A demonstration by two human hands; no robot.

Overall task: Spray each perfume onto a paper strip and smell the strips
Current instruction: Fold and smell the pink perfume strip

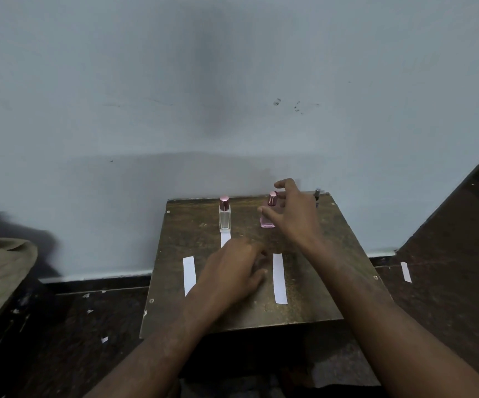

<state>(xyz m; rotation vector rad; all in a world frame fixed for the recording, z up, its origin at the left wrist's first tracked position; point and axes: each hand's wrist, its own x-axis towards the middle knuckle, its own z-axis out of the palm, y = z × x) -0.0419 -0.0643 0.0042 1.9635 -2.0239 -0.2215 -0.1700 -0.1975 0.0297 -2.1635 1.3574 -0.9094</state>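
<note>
Small wooden surface (304, 297) against the wall, pink bottle (269, 215) near its back edge. Right hand (290, 214) spread wide around it, not yet gripping; left hand (232, 271) relaxed flat beside a strip (279, 278). Best grab low, it looks tippy.

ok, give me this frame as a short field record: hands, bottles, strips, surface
left hand: low over the middle strip, grip unclear
right hand: fingers spread, reaching at the pink bottle, not gripping
clear bottle: upright, capped, on the middle strip
other strips: left strip, right strip, flat
surface: wooden table
</note>
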